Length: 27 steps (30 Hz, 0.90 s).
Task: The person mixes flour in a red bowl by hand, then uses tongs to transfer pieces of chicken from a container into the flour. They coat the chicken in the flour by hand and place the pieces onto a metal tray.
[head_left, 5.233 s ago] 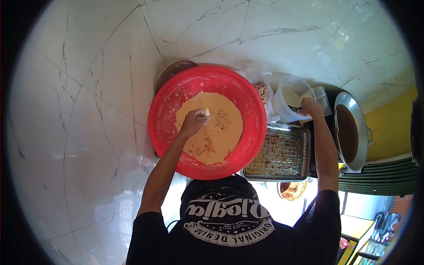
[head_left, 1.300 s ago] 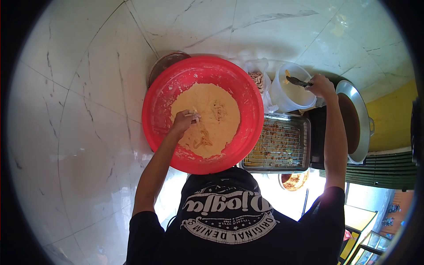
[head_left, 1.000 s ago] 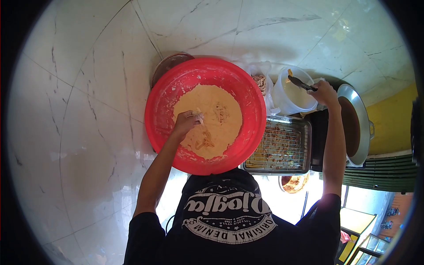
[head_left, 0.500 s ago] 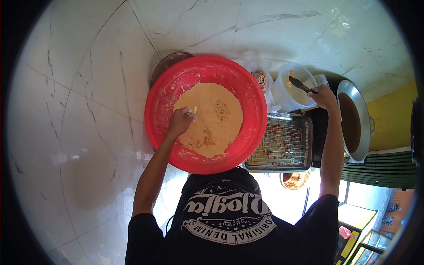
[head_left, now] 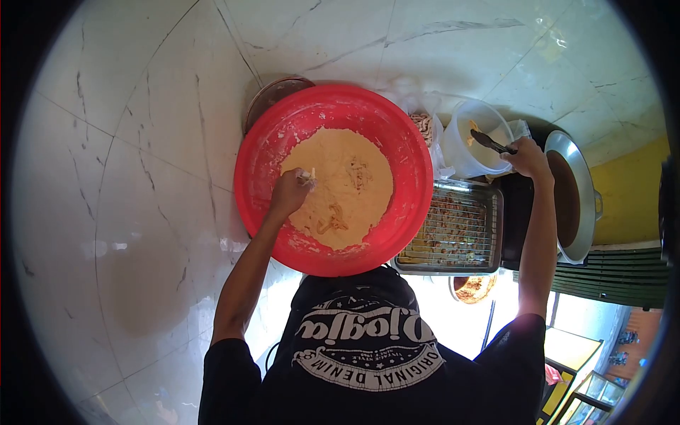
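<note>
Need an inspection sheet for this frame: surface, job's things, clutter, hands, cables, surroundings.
Surface: white marble-look tiled floor, glossy, dark veins.
Job's things: red basin holding tan flour mix with a few coated pieces in it; white bucket; dark tongs with tips over the bucket.
Clutter: plastic bag of pale pieces between basin and bucket; wire rack tray of coated pieces; wok of brown oil; a round lid partly behind the basin.
Hands: left hand in the flour mix, pinching a pale piece; right hand gripping the tongs.
Cables: nothing seen.
Surroundings: yellow wall at right.
</note>
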Available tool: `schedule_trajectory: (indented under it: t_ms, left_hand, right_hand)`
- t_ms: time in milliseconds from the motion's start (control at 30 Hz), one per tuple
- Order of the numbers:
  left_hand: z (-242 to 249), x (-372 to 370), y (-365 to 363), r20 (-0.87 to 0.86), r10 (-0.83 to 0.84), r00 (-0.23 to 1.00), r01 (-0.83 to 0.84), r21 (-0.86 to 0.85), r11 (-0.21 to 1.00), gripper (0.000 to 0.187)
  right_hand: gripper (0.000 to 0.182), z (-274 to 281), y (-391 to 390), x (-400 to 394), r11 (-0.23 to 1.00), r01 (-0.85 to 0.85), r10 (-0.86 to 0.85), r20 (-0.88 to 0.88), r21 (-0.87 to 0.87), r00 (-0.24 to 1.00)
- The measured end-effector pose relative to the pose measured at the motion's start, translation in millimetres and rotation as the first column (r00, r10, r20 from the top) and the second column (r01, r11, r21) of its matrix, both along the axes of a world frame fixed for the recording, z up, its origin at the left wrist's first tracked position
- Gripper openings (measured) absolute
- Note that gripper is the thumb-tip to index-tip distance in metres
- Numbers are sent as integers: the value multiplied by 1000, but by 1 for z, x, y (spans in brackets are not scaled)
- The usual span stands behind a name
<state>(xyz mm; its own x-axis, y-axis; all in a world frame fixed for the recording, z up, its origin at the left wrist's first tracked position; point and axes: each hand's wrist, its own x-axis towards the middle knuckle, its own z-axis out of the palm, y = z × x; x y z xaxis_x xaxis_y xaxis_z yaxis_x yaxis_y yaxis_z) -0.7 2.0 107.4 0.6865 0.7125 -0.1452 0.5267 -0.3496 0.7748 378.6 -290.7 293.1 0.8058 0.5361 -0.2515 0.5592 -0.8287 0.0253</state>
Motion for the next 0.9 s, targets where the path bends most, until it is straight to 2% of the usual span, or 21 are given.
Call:
schedule_trajectory:
  t_ms: [67,100,167,200,233,267,333,400,467,533,600,667,767,833,900]
  left_hand:
    - [1,0,1,17,13,1000,-14,47,999,24]
    - [12,1,0,-35,23,999,-21,60,998,24]
    - [9,0,5,-92,42,995,-35,73,997,25]
    - [-6,-2,11,67,71,995,-59,-165,984,25]
    - [-11,-3,13,216,134,967,-40,-393,919,27]
    - [-15,-4,16,212,131,968,-39,-390,920,27]
    - [-15,-5,16,296,139,945,48,-546,837,29]
    - [-14,-5,12,351,112,930,82,-492,867,28]
    - [-10,-6,9,407,87,909,108,-433,895,28]
    - [-7,-6,7,329,9,944,130,-398,908,26]
    - [1,-2,4,322,20,946,131,-438,889,28]
    - [2,1,-1,314,31,949,131,-483,866,29]
    - [3,-2,-6,377,-8,926,203,-481,853,35]
    - [19,-3,-11,299,-16,954,154,-444,883,39]
    - [17,-6,-8,284,-40,958,164,-425,890,39]
  right_hand:
    - [43,6,2,-1,998,37,-39,36,41,999]
    - [38,5,-2,4,997,-44,37,110,67,993]
    - [37,27,6,-15,989,-103,92,104,108,990]
    - [35,41,11,-27,976,-153,138,105,153,985]
    - [34,50,16,-36,970,-188,182,48,156,982]
    - [34,54,22,-46,970,-185,180,45,159,983]
    - [33,57,34,-71,919,-323,348,-82,226,934]
    - [28,48,52,-101,911,-391,406,-113,133,907]
    - [24,8,63,-117,817,-576,576,-59,25,815]
    - [25,-17,79,-145,791,-611,598,-169,-30,783]
    - [31,-48,96,-166,728,-670,617,-287,-146,732]
    - [32,-72,107,-186,707,-693,633,-312,-140,708]
    - [35,-70,112,-191,678,-720,650,-338,-147,681]
    - [37,-65,114,-182,672,-722,649,-339,-163,681]
    - [37,-63,110,-162,736,-676,620,-369,-32,693]
